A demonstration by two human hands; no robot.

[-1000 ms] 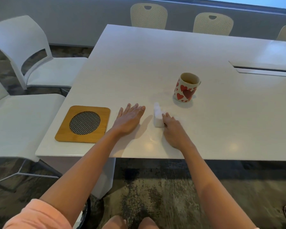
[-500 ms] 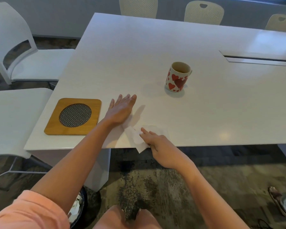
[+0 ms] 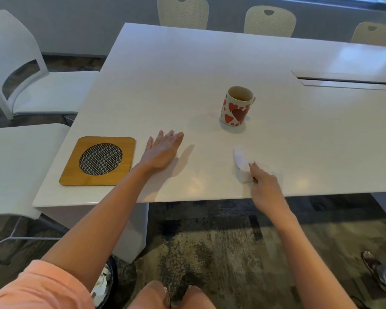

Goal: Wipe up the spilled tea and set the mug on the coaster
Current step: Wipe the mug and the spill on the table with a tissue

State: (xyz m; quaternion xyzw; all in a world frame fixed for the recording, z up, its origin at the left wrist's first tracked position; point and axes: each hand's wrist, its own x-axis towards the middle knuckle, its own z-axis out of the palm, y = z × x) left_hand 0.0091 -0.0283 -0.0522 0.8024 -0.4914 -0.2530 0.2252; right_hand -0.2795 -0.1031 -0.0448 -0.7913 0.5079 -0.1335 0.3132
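Our right hand (image 3: 264, 186) pinches the paper towel (image 3: 242, 165) lower right; left hand (image 3: 163, 151) lies spread flat on the worktop (image 3: 187, 70). We should press evenly, sweeping toward the heart-print mug (image 3: 236, 106).

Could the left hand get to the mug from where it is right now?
Probably yes. The left hand lies flat and empty on the table, and only bare tabletop shows between it and the mug. The right hand, on the tissue, sits off to the side.

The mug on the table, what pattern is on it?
Red hearts on white, on the mug, seen in the head view.
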